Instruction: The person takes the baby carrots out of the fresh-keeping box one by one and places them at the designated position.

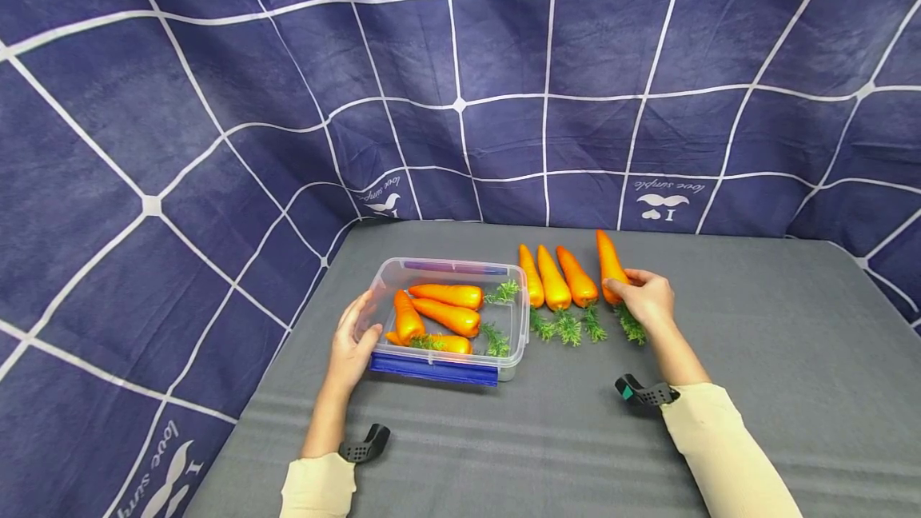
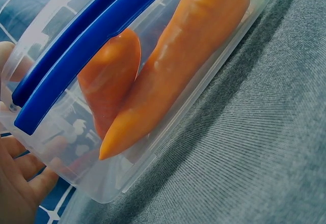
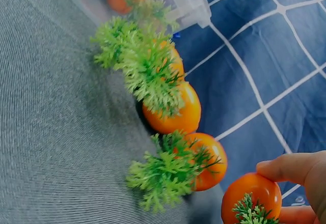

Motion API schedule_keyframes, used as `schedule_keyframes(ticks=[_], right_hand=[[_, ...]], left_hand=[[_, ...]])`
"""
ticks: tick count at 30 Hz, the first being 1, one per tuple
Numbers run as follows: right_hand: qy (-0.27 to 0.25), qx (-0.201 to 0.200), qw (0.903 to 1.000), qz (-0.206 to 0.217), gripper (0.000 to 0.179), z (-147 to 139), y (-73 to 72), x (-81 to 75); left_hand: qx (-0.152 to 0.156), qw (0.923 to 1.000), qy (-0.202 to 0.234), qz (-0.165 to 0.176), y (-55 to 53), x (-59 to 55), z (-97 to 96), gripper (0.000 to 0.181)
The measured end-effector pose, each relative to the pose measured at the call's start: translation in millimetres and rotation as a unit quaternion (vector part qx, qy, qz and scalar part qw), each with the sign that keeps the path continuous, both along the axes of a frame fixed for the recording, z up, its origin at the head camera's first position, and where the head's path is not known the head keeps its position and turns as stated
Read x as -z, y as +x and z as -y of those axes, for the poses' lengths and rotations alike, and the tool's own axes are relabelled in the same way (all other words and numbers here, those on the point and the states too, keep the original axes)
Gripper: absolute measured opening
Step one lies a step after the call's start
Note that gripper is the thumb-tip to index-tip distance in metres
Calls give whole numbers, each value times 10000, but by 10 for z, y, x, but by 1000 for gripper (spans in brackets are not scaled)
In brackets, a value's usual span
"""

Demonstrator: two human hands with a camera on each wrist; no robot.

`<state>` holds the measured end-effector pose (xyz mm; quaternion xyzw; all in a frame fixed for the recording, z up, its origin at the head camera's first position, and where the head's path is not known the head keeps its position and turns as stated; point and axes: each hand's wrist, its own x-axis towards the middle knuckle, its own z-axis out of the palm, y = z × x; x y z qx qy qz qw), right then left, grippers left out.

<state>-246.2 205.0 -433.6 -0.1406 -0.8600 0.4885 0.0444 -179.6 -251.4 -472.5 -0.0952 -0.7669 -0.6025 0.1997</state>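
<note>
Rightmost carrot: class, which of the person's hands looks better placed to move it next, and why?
Probably the right hand: it already grips the rightmost carrot. The left hand is farther away, holding the left end of the clear container.

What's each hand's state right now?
Left hand: holding the clear plastic box at its left end.
Right hand: holding a carrot, the rightmost in the row.

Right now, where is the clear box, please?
In the head view, the clear box stands between the left hand, at its left end, and the loose carrots on its right.
</note>
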Motion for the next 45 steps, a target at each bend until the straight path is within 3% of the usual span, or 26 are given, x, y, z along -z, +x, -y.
schedule_keyframes(ticks=[23, 35, 45], right_hand=[[121, -123, 9998, 40, 58, 4, -82, 257], [337, -419, 9985, 70, 60, -33, -120, 203], [307, -382, 9979, -425, 51, 24, -109, 41]], left_hand=[[73, 9999, 22, -143, 0, -11, -13, 56], [50, 9999, 51, -145, 5, -21, -19, 56], [104, 9998, 120, -139, -7, -10, -19, 56]])
